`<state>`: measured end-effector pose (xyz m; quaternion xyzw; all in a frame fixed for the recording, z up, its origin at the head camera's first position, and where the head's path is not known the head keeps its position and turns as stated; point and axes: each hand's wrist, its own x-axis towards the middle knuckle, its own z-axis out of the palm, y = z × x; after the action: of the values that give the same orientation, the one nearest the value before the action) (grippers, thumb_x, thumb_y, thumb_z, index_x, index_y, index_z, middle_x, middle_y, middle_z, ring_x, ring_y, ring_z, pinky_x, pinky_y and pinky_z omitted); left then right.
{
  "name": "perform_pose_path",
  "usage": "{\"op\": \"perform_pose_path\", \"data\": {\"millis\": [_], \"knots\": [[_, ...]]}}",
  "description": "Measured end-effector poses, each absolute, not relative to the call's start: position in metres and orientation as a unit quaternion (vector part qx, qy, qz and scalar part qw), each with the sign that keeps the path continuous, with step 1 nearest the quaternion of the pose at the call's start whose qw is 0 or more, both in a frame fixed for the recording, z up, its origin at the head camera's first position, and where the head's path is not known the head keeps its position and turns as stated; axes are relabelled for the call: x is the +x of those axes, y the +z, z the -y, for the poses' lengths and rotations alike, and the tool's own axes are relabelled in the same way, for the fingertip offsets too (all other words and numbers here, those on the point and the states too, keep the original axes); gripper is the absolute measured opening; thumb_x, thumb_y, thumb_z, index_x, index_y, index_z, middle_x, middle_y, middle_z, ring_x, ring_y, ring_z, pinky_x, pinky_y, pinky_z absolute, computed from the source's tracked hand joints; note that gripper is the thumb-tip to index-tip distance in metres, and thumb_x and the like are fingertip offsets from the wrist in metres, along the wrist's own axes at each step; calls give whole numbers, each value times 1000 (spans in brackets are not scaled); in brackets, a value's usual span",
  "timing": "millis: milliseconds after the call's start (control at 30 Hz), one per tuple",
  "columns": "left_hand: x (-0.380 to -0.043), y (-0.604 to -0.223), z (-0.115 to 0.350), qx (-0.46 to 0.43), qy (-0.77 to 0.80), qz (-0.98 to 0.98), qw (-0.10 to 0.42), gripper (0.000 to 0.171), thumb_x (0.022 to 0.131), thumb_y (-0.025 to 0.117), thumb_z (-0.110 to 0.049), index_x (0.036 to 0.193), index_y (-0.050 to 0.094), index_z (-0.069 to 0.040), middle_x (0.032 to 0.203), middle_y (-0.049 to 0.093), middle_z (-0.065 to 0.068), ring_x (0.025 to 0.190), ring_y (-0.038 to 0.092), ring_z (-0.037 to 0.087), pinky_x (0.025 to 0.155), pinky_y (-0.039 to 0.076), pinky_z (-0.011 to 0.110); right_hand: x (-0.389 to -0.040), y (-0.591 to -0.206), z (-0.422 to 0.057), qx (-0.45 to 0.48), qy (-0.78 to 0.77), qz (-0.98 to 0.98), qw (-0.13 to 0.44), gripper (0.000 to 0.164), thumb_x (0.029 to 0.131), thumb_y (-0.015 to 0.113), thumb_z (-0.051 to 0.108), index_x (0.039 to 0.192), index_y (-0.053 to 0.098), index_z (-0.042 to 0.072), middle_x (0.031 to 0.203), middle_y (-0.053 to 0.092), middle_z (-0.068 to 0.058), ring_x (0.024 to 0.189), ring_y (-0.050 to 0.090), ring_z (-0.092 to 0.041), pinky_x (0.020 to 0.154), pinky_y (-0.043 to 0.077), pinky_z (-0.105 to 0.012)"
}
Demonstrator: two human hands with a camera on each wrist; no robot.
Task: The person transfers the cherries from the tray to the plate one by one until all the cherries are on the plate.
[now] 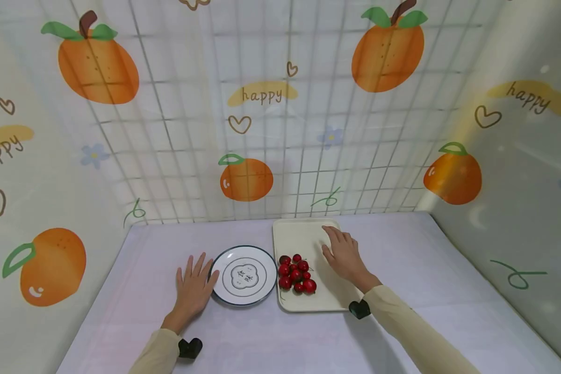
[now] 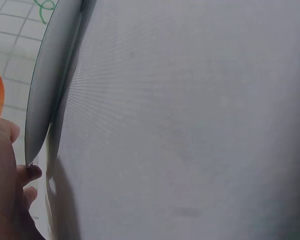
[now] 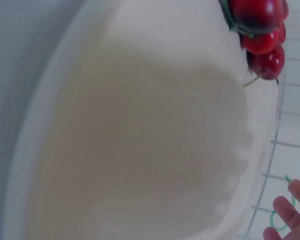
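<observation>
A white plate (image 1: 266,255) with a dark rim and a printed flower-shaped centre lies left of a cream tray (image 1: 324,296). My left hand (image 1: 192,291) is at the plate's left side, fingers straight and spread, its thumb over the rim. In the left wrist view, fingertips (image 2: 34,173) show right at the plate's edge (image 2: 45,95). Several red cherries (image 1: 296,275), some with stems, are heaped along the tray's left side. Over the tray's right half hovers my right hand (image 1: 346,255), fingers loosely extended and holding nothing, apart from the cherries (image 3: 260,45).
A white cloth (image 1: 290,343) covers the table. Behind it and at both sides hang pale curtains printed with oranges (image 1: 246,179), with a wire grid (image 1: 304,135) showing through at the back. Each wrist wears a dark heart-shaped piece (image 1: 190,348).
</observation>
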<state>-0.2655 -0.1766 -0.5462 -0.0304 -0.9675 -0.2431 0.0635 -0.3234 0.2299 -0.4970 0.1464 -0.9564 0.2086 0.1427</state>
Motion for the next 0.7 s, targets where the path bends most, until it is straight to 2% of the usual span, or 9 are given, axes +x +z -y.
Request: {"op": "perform_pose_path", "data": {"millis": [167,267,367,467,600,700], "knots": [[-266,-549,176,-27,-243,968,50,62,108,38,-45,158,39,-8,172,25,15,161,9,45,126,0,71,-319,-498,-222,157,222,953,133,49,106,51,19,152,42,4,140,57,-22,123,51,-43,101,40,-65],[-266,-553,176,-26,-244,969,38,62,109,37,-46,159,37,-9,172,25,15,161,9,45,126,0,71,-318,-500,-218,163,219,953,127,44,106,51,18,147,47,3,122,63,-16,112,57,-37,92,45,-58],[-265,-554,176,-23,-250,967,32,62,109,37,-45,159,37,-9,171,26,16,161,11,45,126,1,72,-318,-501,-215,172,211,954,123,41,106,51,18,144,50,3,112,64,-10,105,61,-31,85,46,-51],[-264,-552,177,-18,-251,968,26,62,109,36,-45,159,37,-9,171,27,16,161,13,45,126,1,71,-318,-499,-211,182,217,953,112,38,106,52,18,141,53,4,108,64,-6,93,61,-23,83,45,-48],[-266,-549,177,-16,-252,967,24,62,109,38,-44,159,36,-8,171,27,16,161,12,45,127,1,71,-319,-495,-207,194,235,949,86,35,106,53,18,139,54,5,107,63,-6,73,54,-12,87,47,-51],[-267,-548,176,-16,-253,967,26,61,109,38,-44,159,37,-8,171,27,16,161,12,45,127,1,71,-320,-494,-206,204,240,946,69,36,106,52,19,140,53,5,109,63,-7,67,50,-8,86,48,-49]]}}
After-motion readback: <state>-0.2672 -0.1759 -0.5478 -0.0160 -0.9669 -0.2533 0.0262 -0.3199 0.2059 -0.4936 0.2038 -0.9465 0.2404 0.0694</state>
